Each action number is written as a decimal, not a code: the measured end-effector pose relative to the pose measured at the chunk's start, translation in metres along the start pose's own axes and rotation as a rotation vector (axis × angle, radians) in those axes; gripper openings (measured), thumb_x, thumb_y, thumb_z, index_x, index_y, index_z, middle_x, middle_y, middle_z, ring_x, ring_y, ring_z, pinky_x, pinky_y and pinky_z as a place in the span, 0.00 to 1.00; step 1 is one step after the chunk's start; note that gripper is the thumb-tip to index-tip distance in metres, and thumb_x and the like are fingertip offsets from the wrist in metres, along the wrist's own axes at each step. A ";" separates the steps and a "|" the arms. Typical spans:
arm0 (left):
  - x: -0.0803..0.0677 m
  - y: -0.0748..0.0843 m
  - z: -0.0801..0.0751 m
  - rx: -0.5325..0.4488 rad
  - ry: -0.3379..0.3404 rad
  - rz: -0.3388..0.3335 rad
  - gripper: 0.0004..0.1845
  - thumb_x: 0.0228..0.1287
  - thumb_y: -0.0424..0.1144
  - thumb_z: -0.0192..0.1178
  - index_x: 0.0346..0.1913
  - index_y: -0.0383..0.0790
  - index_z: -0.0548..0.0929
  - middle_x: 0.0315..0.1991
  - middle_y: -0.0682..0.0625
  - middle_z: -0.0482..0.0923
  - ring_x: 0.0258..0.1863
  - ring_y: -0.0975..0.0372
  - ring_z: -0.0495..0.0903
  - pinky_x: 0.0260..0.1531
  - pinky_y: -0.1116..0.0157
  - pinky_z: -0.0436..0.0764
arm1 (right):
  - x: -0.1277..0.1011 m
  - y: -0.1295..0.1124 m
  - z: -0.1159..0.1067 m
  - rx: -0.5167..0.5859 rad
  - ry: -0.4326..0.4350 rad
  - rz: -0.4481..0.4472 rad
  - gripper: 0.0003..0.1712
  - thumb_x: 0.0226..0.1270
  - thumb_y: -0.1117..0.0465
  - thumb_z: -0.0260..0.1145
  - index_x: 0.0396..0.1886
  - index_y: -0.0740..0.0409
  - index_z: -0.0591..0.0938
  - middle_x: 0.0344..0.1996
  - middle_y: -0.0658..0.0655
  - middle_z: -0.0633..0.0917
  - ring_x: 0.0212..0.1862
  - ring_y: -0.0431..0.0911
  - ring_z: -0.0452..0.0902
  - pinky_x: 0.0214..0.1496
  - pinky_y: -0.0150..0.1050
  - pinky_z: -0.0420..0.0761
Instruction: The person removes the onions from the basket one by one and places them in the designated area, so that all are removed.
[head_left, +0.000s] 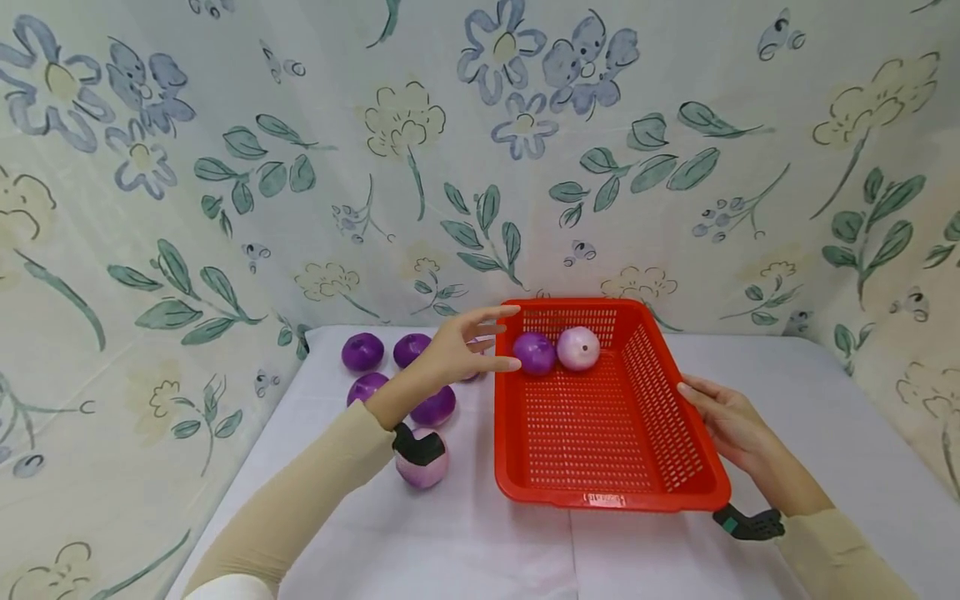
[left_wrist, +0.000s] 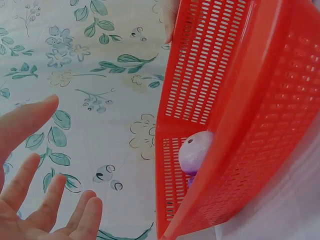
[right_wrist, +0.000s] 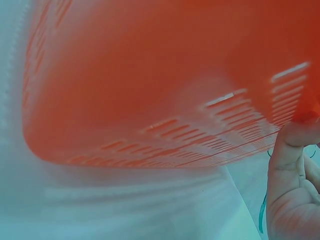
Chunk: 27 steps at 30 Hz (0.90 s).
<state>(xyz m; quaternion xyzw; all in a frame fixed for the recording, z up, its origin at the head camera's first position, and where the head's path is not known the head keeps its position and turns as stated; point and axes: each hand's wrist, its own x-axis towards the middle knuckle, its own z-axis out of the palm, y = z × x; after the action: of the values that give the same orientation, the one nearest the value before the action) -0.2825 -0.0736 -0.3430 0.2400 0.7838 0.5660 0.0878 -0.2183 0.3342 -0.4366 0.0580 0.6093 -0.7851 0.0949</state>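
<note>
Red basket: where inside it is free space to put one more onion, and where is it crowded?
Inside the red basket, the floor from the near rim up to the two onions is bare. The far left corner, where they sit, is crowded. Outside, left of the basket, loose onions cluster under the left hand.

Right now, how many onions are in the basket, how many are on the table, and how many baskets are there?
Basket onions: 2
Table onions: 5 in view; the left hand may hide another
Red basket: 1
Total: 8 things
</note>
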 end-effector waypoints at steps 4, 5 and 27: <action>0.018 0.001 0.008 -0.031 0.001 -0.014 0.37 0.54 0.39 0.77 0.68 0.55 0.76 0.68 0.52 0.72 0.67 0.50 0.70 0.63 0.50 0.72 | -0.001 0.000 0.000 0.016 -0.009 0.000 0.11 0.76 0.59 0.60 0.44 0.37 0.85 0.42 0.45 0.87 0.41 0.42 0.85 0.43 0.39 0.86; 0.023 0.001 0.010 -0.036 -0.002 -0.014 0.37 0.53 0.38 0.77 0.68 0.55 0.76 0.68 0.52 0.72 0.67 0.50 0.70 0.63 0.49 0.72 | -0.001 0.000 -0.001 0.017 -0.011 -0.001 0.11 0.76 0.59 0.60 0.44 0.37 0.85 0.42 0.45 0.87 0.41 0.42 0.85 0.43 0.39 0.86; 0.093 -0.013 0.070 0.026 0.030 -0.010 0.37 0.49 0.31 0.78 0.66 0.48 0.79 0.67 0.52 0.72 0.66 0.47 0.70 0.60 0.50 0.75 | 0.000 0.000 -0.001 -0.009 0.002 0.016 0.09 0.75 0.57 0.62 0.49 0.38 0.81 0.43 0.45 0.87 0.42 0.42 0.84 0.44 0.38 0.85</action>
<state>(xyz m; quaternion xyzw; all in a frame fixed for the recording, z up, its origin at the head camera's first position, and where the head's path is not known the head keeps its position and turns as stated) -0.3378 0.0267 -0.3671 0.2285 0.7934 0.5591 0.0756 -0.2178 0.3350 -0.4371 0.0632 0.6126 -0.7814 0.1006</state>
